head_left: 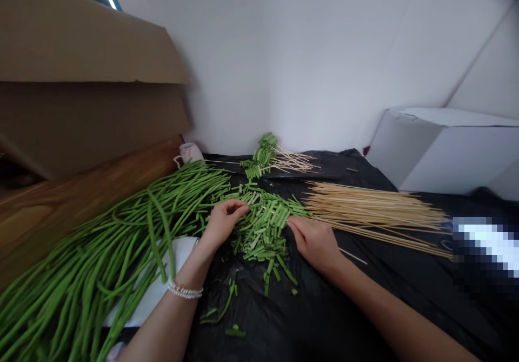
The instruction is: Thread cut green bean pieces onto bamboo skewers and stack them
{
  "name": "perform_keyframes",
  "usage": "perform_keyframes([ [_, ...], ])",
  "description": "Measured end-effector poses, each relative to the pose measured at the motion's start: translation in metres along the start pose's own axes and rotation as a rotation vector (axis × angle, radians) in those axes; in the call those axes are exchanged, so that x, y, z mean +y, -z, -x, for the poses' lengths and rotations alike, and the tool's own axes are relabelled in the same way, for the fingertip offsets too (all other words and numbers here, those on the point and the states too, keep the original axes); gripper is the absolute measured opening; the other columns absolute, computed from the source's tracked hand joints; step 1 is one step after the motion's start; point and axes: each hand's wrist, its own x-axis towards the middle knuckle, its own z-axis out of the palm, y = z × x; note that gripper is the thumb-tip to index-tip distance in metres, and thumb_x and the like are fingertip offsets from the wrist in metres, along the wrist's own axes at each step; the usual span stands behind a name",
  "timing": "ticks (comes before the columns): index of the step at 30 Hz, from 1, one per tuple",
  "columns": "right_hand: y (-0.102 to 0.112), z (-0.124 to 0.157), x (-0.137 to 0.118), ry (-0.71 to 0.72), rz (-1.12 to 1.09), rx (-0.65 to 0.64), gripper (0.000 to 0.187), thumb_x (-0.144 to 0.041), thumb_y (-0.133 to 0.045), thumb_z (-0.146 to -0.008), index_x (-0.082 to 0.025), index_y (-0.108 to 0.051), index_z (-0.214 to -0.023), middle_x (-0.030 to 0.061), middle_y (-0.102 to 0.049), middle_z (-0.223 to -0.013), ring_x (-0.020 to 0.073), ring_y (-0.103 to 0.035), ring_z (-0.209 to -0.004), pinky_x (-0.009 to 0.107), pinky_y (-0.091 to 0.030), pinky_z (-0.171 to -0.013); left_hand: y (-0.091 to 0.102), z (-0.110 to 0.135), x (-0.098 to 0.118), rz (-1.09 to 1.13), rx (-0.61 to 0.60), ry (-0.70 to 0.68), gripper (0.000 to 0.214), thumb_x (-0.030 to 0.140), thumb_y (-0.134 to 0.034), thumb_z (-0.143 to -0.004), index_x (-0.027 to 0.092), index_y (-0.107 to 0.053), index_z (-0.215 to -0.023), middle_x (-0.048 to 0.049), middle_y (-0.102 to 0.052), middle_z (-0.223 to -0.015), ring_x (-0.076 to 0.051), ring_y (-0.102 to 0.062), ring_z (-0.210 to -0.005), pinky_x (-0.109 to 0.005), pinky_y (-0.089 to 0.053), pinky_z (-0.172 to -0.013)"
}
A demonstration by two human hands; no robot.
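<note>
Forearms (397,312) angled inward, fingers (240,210) curled.

A 2-row white-beaded bracelet (185,291) circles the left forearm (162,324); the hands (316,243) are bare.

A head-worn camera looks forward and down, close in.

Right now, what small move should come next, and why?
Perhaps the left hand should slide a short green bean piece onto the thin pale wooden skewer: such pieces lie between both hands, and the skewer's end shows beyond the right hand.
</note>
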Motion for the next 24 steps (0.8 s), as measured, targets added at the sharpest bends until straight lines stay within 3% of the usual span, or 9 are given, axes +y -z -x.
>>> perform_keyframes([
  [4, 0.001, 0.0, -0.001, -0.007, 0.015, -0.022, 0.026, -0.022, -0.041, -0.095, -0.02, -0.067, -0.092, 0.0041, -0.071, -0.087, 0.0135, -0.064, -0.076, 0.022, -0.042, -0.07, -0.011, 0.006, 0.008, 0.542, -0.124, 0.274, 0.032, 0.031, -0.081, -0.06, 0.014, -0.072, -0.085, -0.005, -0.072, -0.08, -0.014, -0.064, -0.074, -0.023, -0.049, -0.069],
  [7, 0.001, -0.001, -0.002, -0.002, 0.012, -0.04, 0.026, -0.021, -0.041, -0.094, -0.019, -0.066, -0.092, 0.0041, -0.071, -0.086, 0.0136, -0.064, -0.076, 0.022, -0.042, -0.07, -0.015, 0.008, 0.013, 0.715, -0.174, 0.359, 0.036, 0.024, -0.086, -0.055, 0.012, -0.073, -0.086, -0.0072, -0.073, -0.083, -0.012, -0.066, -0.076, -0.02, -0.051, -0.071],
  [24, 0.0, 0.001, -0.004, -0.004, 0.015, -0.073, 0.025, -0.019, -0.041, -0.093, -0.021, -0.066, -0.093, 0.0032, -0.07, -0.087, 0.0133, -0.064, -0.076, 0.021, -0.041, -0.069, -0.017, 0.01, 0.011, 0.757, -0.18, 0.379, 0.03, 0.018, -0.085, -0.057, 0.012, -0.074, -0.084, -0.0059, -0.073, -0.079, -0.011, -0.066, -0.072, -0.018, -0.053, -0.069],
])
